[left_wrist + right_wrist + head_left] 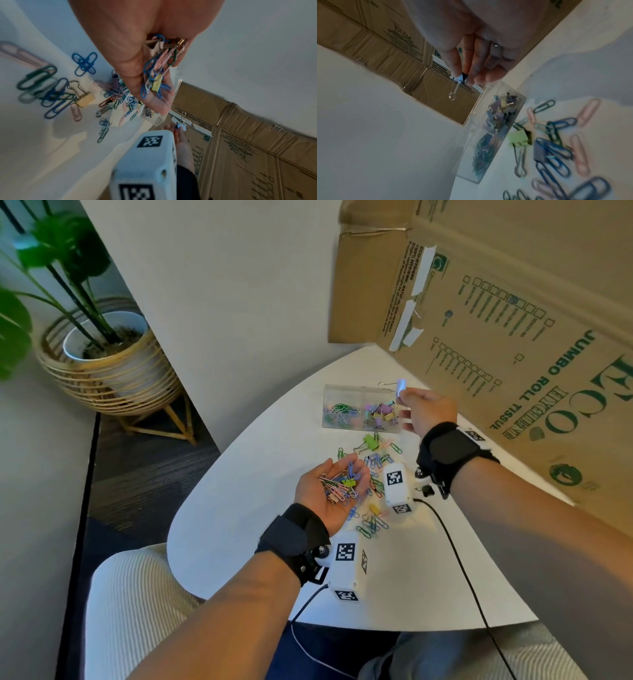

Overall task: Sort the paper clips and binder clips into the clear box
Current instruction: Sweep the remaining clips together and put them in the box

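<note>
The clear box (342,396) stands at the far side of the white table (260,474). Its left compartment holds paper clips and its right compartment holds binder clips. My right hand (406,400) hovers over the right compartment and pinches a pale blue binder clip (400,386) between thumb and forefinger, handles pointing away (461,78). My left hand (342,470) lies palm up above the table, cupping a heap of mixed clips (339,484) (154,75). Loose clips (373,460) are scattered on the table between the hands and the box.
A green binder clip (370,442) and a yellow one (375,509) lie among the scattered clips. A big cardboard box (513,337) walls off the right and far side. A potted plant (109,361) stands on the floor at left. A black cable (455,559) crosses the table.
</note>
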Available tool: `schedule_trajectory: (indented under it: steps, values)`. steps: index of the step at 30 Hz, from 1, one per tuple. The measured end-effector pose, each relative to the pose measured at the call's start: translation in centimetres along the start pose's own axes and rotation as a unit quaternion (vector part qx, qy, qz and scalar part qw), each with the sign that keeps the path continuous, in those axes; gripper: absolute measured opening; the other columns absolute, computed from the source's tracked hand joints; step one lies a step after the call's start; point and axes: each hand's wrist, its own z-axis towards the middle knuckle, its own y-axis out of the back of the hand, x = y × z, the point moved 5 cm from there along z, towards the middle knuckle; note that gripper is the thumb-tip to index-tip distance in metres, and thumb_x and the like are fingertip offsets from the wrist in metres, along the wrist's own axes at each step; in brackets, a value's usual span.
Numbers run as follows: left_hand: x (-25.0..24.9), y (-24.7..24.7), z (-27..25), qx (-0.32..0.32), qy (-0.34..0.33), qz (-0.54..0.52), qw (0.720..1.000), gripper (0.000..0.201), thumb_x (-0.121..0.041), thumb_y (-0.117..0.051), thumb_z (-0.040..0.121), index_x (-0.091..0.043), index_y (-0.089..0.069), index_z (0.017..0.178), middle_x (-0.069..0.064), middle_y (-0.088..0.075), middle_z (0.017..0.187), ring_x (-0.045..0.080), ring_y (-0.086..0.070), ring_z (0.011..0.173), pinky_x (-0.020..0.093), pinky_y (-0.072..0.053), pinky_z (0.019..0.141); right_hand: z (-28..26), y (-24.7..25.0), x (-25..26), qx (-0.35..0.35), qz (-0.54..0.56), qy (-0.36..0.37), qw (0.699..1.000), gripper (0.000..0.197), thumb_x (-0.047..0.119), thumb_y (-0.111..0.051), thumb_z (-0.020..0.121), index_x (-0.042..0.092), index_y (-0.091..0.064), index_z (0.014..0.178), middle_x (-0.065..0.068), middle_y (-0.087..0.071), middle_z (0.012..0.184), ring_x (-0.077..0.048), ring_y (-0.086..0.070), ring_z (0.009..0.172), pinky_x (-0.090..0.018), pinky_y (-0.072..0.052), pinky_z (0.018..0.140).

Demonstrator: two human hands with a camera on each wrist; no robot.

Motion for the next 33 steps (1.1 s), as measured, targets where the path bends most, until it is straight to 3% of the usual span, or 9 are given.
schedule_trajectory:
  steps: [3, 6, 9, 12, 14, 17, 22, 27, 33]
  values:
    - [0.1, 0.1, -0.1, 0.001, 0.001, 0.003, 1.0, 0.04, -0.025, -0.033, 0.102, 0.006, -0.057, 0.111, 0.02, -0.066, 0.079, 0.03, -0.051, 0.074, 0.036, -0.041, 0.069, 0.9, -0.1, -0.3, 0.016, -0.079, -0.023, 0.997, 0.016, 0.026, -0.064, 0.089, 0.016, -0.071, 0.099, -0.006, -0.072, 0.1, -0.021, -0.068, 0.076, -0.031, -0.056, 0.066]
    - [-0.2, 0.2, 0.0, 0.001, -0.004, -0.002, 1.0, 0.04, -0.025, -0.033, 0.102, 0.007, -0.057, 0.111, 0.02, -0.066, 0.079, 0.03, -0.051, 0.073, 0.037, -0.043, 0.071, 0.0, 0.0, -0.1, 0.019, -0.153, 0.039, 0.987, 0.024, 0.033, -0.063, 0.086, 0.022, -0.07, 0.107, -0.001, -0.071, 0.104, -0.022, -0.07, 0.089, -0.037, -0.057, 0.077]
    - [-0.5, 0.2, 0.2, 0.0, -0.013, 0.002, 1.0, 0.041, -0.024, -0.033, 0.102, 0.007, -0.058, 0.108, 0.02, -0.066, 0.081, 0.032, -0.058, 0.072, 0.037, -0.049, 0.066, -3.2, -0.9, 0.9, 0.092, -0.206, 0.132, 0.965, 0.012, 0.028, -0.063, 0.088, 0.024, -0.071, 0.097, 0.002, -0.07, 0.09, -0.016, -0.067, 0.081, -0.03, -0.053, 0.069]
    - [-0.6, -0.1, 0.4, 0.01, -0.024, 0.021, 0.999, 0.044, -0.027, -0.031, 0.102, 0.006, -0.061, 0.101, 0.021, -0.065, 0.083, 0.032, -0.062, 0.067, 0.038, -0.05, 0.068, -7.7, -2.5, 1.2, 0.236, -0.318, 0.203, 0.895, 0.005, 0.026, -0.065, 0.09, 0.024, -0.07, 0.09, 0.011, -0.068, 0.076, -0.001, -0.061, 0.068, -0.012, -0.042, 0.064]
    - [-0.5, -0.2, 0.4, 0.007, -0.028, 0.042, 0.999, 0.045, -0.029, -0.031, 0.101, 0.004, -0.062, 0.106, 0.02, -0.065, 0.09, 0.031, -0.06, 0.073, 0.038, -0.045, 0.077, -9.5, -3.2, 0.8, 0.289, -0.394, 0.235, 0.84, 0.011, 0.031, -0.069, 0.087, 0.024, -0.072, 0.095, 0.01, -0.067, 0.078, -0.001, -0.058, 0.069, -0.012, -0.037, 0.062]
    - [-0.3, 0.0, 0.4, 0.002, -0.017, 0.049, 0.999, 0.042, -0.03, -0.033, 0.101, 0.0, -0.062, 0.105, 0.02, -0.065, 0.095, 0.032, -0.06, 0.09, 0.039, -0.042, 0.094, -10.6, -3.6, 0.1, 0.295, -0.475, 0.256, 0.789, 0.029, 0.042, -0.074, 0.08, 0.03, -0.071, 0.106, 0.003, -0.051, 0.097, -0.013, -0.052, 0.088, -0.029, -0.044, 0.078]
    - [-0.4, 0.0, 0.3, 0.008, -0.018, 0.05, 0.999, 0.042, -0.03, -0.034, 0.1, -0.003, -0.057, 0.124, 0.019, -0.062, 0.114, 0.032, -0.059, 0.1, 0.038, -0.038, 0.103, -11.5, -4.0, -0.5, 0.289, -0.489, 0.277, 0.775, 0.026, 0.047, -0.07, 0.082, 0.035, -0.071, 0.105, 0.002, -0.048, 0.105, -0.02, -0.049, 0.1, -0.039, -0.046, 0.088]
    - [-0.4, -0.1, 0.2, 0.017, -0.028, 0.048, 0.998, 0.041, -0.029, -0.032, 0.102, 0.0, -0.057, 0.116, 0.021, -0.063, 0.103, 0.031, -0.061, 0.092, 0.038, -0.048, 0.086, -11.4, -3.8, -0.1, 0.285, -0.475, 0.281, 0.784, 0.021, 0.037, -0.056, 0.094, 0.031, -0.072, 0.106, 0.001, -0.05, 0.101, -0.021, -0.047, 0.103, -0.039, -0.043, 0.089]
    - [-0.1, 0.1, 0.3, 0.027, -0.021, 0.044, 0.998, 0.045, -0.03, -0.029, 0.102, 0.002, -0.06, 0.111, 0.02, -0.063, 0.101, 0.03, -0.061, 0.091, 0.037, -0.047, 0.086, -11.7, -3.7, 0.0, 0.315, -0.553, 0.294, 0.713, 0.026, 0.031, -0.063, 0.089, 0.035, -0.068, 0.114, 0.004, -0.052, 0.107, -0.022, -0.048, 0.1, -0.042, -0.045, 0.087]
